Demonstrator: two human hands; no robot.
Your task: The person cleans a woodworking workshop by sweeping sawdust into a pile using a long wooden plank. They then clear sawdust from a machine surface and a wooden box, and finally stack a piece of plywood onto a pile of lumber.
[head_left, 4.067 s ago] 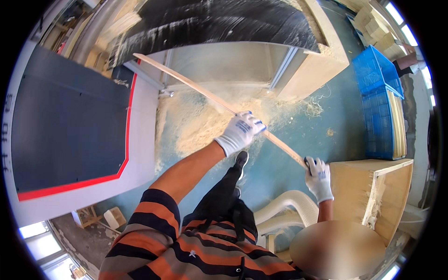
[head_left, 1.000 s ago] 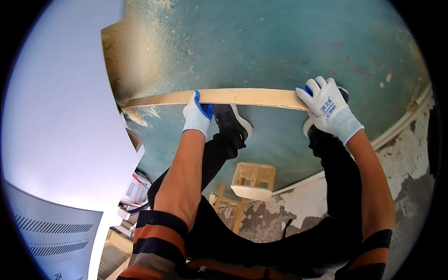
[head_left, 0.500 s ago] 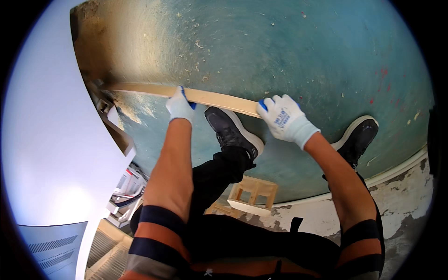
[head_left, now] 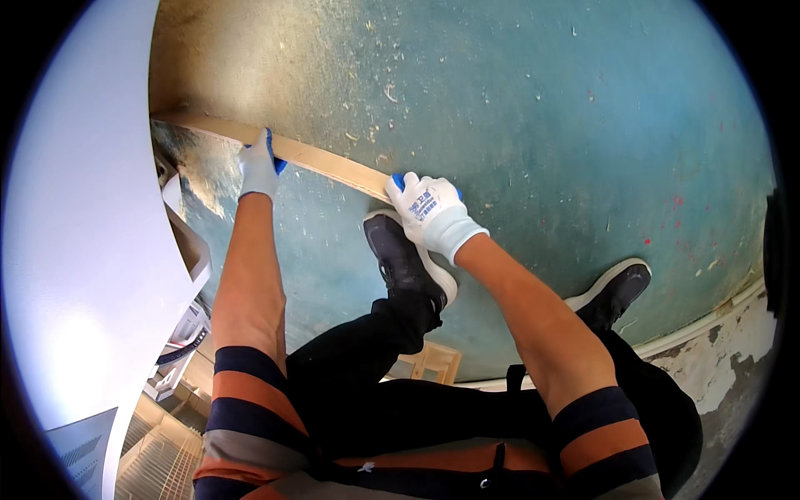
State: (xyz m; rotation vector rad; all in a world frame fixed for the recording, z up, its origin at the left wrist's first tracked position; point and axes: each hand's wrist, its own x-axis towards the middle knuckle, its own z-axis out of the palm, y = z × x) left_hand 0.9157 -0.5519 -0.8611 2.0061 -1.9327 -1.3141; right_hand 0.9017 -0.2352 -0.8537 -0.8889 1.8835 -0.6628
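A long, thin wooden strip [head_left: 321,160], pale and slightly bowed in this view, is held above the teal-painted floor [head_left: 567,142] by both gloved hands. The left hand [head_left: 257,167], in a white knit glove with blue-coated fingertips, is clenched around the strip partway along its length, fingers wrapped over the top edge. The right hand [head_left: 429,210], in a matching glove, grasps the strip's near end, knuckles up and fingers curled under it. From the left hand the strip runs on up and to the left, its far end meeting the edge of a large white panel [head_left: 83,250] that fills the left side of the view; whether it touches the panel or passes beneath it cannot be told. The floor under that end is dusted thickly with sawdust [head_left: 242,67], and scattered chips lie farther out across the paint. Just below the right hand stands a black shoe with a white sole [head_left: 404,258]; the other shoe [head_left: 612,293] is set well apart, near the floor's edge, where a pale curb [head_left: 708,321] borders it. Both bare forearms emerge from orange-and-navy striped sleeves [head_left: 250,392].
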